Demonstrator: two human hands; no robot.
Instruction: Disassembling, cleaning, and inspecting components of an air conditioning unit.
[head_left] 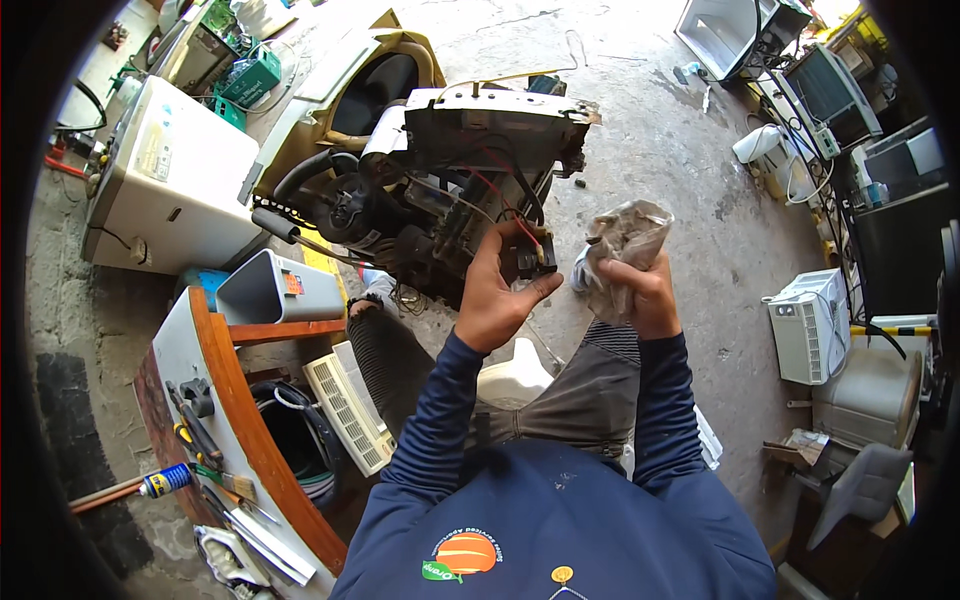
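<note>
In front of me stands a dirty, opened-up appliance chassis (490,150) with a metal plate on top, a black motor-like cylinder (350,210) and loose red and black wires. My left hand (492,295) is closed around a small black block (537,262) with red wires running into it, at the chassis's near right side. Its thumb lies along the block's near edge. My right hand (648,293), just to the right and apart from the chassis, grips a crumpled, brownish see-through plastic bag (630,228). What the bag contains, I cannot make out.
At left, a workbench (235,430) carries pliers, a brush and a blue spray can (166,480). A white fridge-like cabinet (175,175) and grey bin (280,287) stand beyond it. On the right are a white air-conditioner unit (808,325) and a grey chair (860,490).
</note>
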